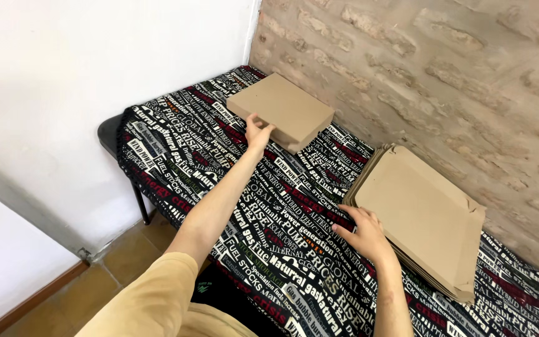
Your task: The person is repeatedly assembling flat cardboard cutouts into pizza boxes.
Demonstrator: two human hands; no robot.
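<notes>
At twelve o'clock on the desk [176, 156], the left hand [257, 132] rests open-fingered against a folded cardboard box [280, 110]. At three o'clock, the right hand [364, 234] lies open on the edge of the flat cardboard stack [422, 215], seemingly between boxes; lifting the top sheet calls for a grip.

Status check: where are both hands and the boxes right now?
Left hand open, fingers on the folded box at the far end. Right hand open, touching the flat cardboard stack. Nothing between them on the tablecloth.
</notes>
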